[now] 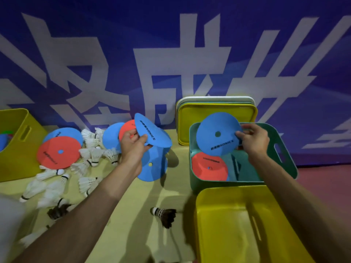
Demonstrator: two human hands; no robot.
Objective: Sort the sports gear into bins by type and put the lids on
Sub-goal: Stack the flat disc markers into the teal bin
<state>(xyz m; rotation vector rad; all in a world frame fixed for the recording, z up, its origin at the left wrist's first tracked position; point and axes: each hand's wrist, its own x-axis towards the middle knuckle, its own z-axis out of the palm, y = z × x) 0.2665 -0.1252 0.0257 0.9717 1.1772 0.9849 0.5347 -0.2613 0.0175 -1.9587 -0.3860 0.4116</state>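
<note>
With our right hand [253,138] we are pinching the edge of a blue disc [218,133], holding it tilted above the green bin [288,164], where a red disc [209,168] is lying inside. With our left hand [133,145] we are gripping a second blue disc [152,130] above the yellow surface [171,196], left of the bin.

A blue flat rubber disc [218,133] with a centre hole is pinched by the right grip [254,141] above the open green plastic bin [286,160], where a red disc [209,168] lies flat. The left grip [133,145] holds a second blue disc [152,130], tilted. White feather shuttlecocks [91,154] lie scattered to its left.
</note>
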